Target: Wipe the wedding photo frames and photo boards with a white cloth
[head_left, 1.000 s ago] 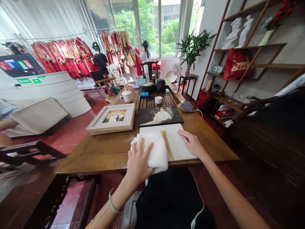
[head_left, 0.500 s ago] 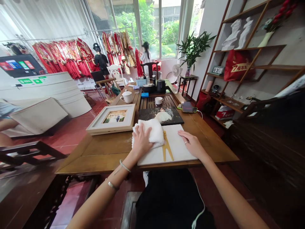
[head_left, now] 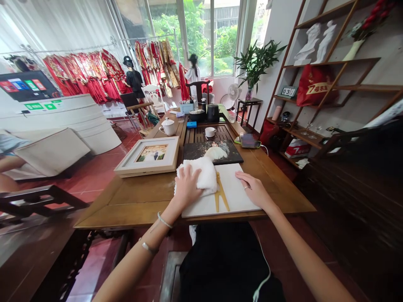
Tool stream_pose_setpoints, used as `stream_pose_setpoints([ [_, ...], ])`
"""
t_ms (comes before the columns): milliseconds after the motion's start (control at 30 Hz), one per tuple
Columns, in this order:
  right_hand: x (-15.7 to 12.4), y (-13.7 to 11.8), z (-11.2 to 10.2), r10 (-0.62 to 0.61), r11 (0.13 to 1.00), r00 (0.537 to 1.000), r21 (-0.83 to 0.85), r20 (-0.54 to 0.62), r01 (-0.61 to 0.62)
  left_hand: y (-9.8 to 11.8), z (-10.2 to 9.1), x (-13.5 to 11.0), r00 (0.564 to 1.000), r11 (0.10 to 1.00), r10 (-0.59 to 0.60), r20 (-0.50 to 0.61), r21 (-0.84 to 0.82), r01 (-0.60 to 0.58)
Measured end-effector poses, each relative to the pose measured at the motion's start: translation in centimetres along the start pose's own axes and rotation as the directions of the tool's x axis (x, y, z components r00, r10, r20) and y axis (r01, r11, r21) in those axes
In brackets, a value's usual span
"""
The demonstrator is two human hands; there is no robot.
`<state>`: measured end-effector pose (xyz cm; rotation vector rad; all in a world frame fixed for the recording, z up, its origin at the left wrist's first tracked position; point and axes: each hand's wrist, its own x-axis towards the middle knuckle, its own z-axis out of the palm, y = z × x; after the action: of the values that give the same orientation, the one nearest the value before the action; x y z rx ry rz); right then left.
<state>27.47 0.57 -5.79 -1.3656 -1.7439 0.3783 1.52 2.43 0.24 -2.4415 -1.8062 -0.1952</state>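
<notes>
While the person is sitting at the near end, the long wooden table [head_left: 132, 201] is running away from the camera toward the windows. A white board [head_left: 236, 195] is lying flat on the table's near edge, directly in front of the person. A pale framed photo [head_left: 149, 155] is sitting to the left of the board's far end, near it but not touching. A dark print [head_left: 214, 152] is lying just beyond the board, its near edge meeting the board's far edge. A slatted tea tray [head_left: 201, 133] is lying farther up the table, carrying a small white cup [head_left: 209, 132].

A folded white cloth [head_left: 206, 173] is resting on the board's far left corner and is overlapping the near edge of the print. The left hand [head_left: 186, 186] is lying palm down on the cloth's near half, fingers spread wide and flat; it is pressing rather than gripping. The right hand [head_left: 255, 191] is lying palm down on the board's right edge, fingers straight and held close together, holding nothing and bracing the board. The two hands are sitting well apart on the board.

Between the hands, a thin yellow forked strip [head_left: 220, 195] is lying flat on the board. Its far tip is slipping under the cloth's right edge, and its two legs are pointing toward the person. Neither hand is touching the strip.
</notes>
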Motion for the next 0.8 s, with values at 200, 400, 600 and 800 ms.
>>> stream_pose_setpoints([
  [200, 0.1, -0.1, 0.0, 0.008, 1.000, 1.000, -0.004, 0.016, -0.008, 1.0, -1.0, -5.6, 0.999, 1.000, 0.013, 0.049, 0.012, -0.014],
  [400, 0.1, -0.2, 0.0, 0.012, 1.000, 1.000, -0.005, 0.013, -0.012, 1.6, -1.2, -7.7, 0.998, 1.000, -0.011, 0.057, 0.005, 0.011],
  [600, 0.1, -0.1, -0.1, 0.013, 1.000, 1.000, -0.017, 0.028, -0.012, 1.5, -0.8, -5.0, 0.999, 0.999, -0.034, 0.033, 0.011, 0.033],
  [800, 0.1, 0.0, -0.1, 0.007, 1.000, 1.000, -0.030, 0.027, -0.006, 0.7, 0.4, -0.2, 0.997, 0.998, -0.059, -0.046, 0.035, 0.060],
])
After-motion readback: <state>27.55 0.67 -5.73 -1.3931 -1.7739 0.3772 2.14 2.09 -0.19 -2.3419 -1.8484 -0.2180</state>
